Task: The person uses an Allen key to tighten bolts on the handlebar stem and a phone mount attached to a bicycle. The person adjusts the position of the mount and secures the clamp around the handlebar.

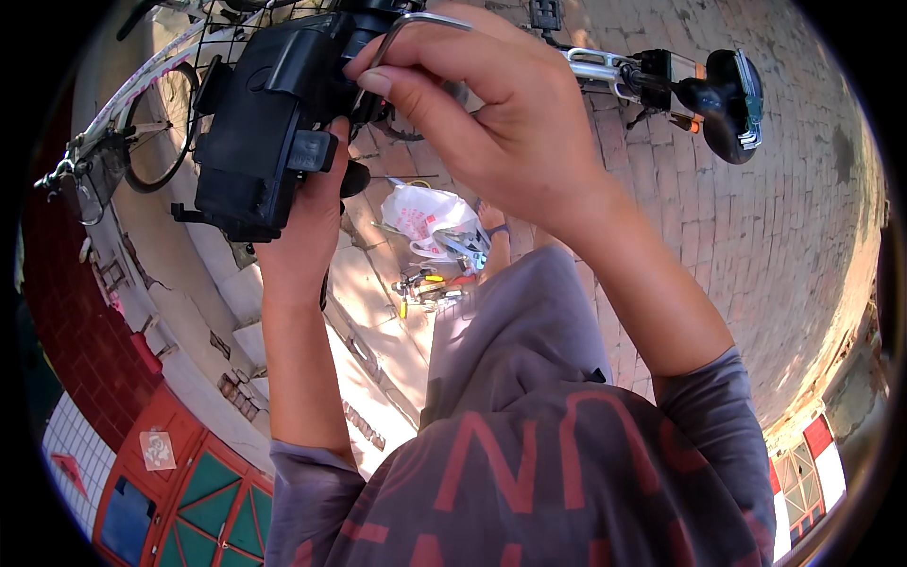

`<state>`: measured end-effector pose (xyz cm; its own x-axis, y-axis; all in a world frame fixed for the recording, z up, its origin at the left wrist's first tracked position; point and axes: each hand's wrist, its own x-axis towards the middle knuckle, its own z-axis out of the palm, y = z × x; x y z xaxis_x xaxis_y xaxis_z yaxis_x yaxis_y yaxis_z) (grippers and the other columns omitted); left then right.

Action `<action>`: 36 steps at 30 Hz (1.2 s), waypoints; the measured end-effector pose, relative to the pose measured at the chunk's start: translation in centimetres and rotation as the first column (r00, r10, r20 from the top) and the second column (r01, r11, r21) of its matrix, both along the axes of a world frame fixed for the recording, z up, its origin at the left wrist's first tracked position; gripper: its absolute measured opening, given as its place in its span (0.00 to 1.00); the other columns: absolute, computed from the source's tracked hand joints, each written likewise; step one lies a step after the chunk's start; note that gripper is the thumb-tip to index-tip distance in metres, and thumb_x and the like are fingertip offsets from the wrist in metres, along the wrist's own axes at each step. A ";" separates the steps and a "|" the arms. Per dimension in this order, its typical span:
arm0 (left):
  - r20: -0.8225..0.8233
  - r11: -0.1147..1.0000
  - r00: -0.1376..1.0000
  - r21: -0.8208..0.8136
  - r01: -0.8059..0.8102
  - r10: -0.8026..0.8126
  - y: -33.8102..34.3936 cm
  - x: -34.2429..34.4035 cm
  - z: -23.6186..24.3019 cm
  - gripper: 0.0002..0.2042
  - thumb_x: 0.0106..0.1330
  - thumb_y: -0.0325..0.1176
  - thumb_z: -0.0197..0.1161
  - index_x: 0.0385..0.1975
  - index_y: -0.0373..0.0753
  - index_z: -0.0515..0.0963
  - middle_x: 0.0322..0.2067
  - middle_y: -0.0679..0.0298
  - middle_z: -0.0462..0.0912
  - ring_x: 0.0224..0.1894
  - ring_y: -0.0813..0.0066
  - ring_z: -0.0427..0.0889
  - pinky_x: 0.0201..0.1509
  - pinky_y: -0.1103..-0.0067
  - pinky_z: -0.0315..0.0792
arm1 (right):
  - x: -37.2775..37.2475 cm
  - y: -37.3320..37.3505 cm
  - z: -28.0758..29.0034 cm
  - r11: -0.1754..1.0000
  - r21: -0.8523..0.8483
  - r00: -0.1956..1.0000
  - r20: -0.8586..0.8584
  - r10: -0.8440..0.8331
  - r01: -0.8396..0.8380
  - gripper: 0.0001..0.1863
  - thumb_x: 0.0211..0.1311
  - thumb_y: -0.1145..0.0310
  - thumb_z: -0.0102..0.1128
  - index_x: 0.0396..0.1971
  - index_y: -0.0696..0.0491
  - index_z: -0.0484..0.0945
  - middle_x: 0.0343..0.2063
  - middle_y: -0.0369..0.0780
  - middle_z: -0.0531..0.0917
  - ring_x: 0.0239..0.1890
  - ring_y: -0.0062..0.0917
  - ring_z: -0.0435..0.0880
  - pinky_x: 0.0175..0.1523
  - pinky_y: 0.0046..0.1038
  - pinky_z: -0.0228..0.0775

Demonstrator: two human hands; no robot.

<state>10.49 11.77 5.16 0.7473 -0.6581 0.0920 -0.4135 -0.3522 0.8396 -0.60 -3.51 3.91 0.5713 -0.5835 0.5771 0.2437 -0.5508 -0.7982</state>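
At the upper left, my left hand (307, 213) is closed around the underside of a black plastic phone holder (255, 123) with clip-like arms; most of its fingers are hidden behind the holder. My right hand (501, 113) pinches a bent metal hex key (397, 36) between thumb and forefinger. The key's short arm points right across the top of the hand, while its long arm runs down beside the holder. Where the key's lower end sits cannot be made out. Dark bike parts and a wire basket (215, 33) lie behind the holder.
A white plastic bag (425, 217) and yellow-handled tools (404, 307) lie on the paving by my foot. To the right is a black saddle (726, 109) bearing a set of hex keys (749, 99). Another bicycle (156, 128) stands at left, above a red-framed green door (208, 501).
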 end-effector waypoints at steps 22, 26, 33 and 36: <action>-0.008 0.998 0.999 -0.061 0.032 -0.032 -0.3 -0.2 0.3 0.10 0.63 0.28 0.72 0.40 0.34 0.83 0.35 0.65 0.84 0.32 0.78 0.82 0.36 0.77 0.77 | 0.0 -1.3 1.8 0.946 -0.312 0.992 -0.115 0.053 -0.087 0.06 0.57 0.69 0.66 0.32 0.53 0.82 0.28 0.38 0.80 0.36 0.37 0.80 0.40 0.36 0.74; 0.063 0.995 0.995 -0.060 0.080 -0.077 -0.9 -0.2 0.6 0.12 0.60 0.28 0.74 0.41 0.35 0.82 0.34 0.67 0.85 0.33 0.79 0.82 0.35 0.77 0.76 | -0.1 0.1 1.9 0.966 -0.259 0.989 -0.138 -0.053 0.016 0.06 0.56 0.61 0.69 0.30 0.47 0.84 0.29 0.32 0.81 0.37 0.32 0.81 0.39 0.35 0.76; 0.060 0.987 0.996 -0.142 0.072 -0.064 -1.5 -0.6 0.7 0.12 0.60 0.26 0.74 0.41 0.34 0.82 0.34 0.67 0.85 0.33 0.79 0.82 0.37 0.78 0.77 | -0.6 -0.3 3.2 0.954 -0.294 0.981 -0.196 -0.005 -0.053 0.07 0.53 0.70 0.72 0.31 0.52 0.83 0.30 0.37 0.81 0.34 0.34 0.81 0.36 0.34 0.74; 0.038 0.988 0.997 -0.132 0.077 -0.073 -1.5 -0.5 0.9 0.11 0.60 0.26 0.74 0.41 0.34 0.81 0.34 0.67 0.85 0.33 0.80 0.82 0.37 0.78 0.76 | -1.2 -0.8 5.0 0.962 -0.233 0.934 -0.354 0.050 -0.139 0.07 0.55 0.68 0.69 0.33 0.52 0.84 0.32 0.38 0.83 0.37 0.36 0.83 0.40 0.35 0.76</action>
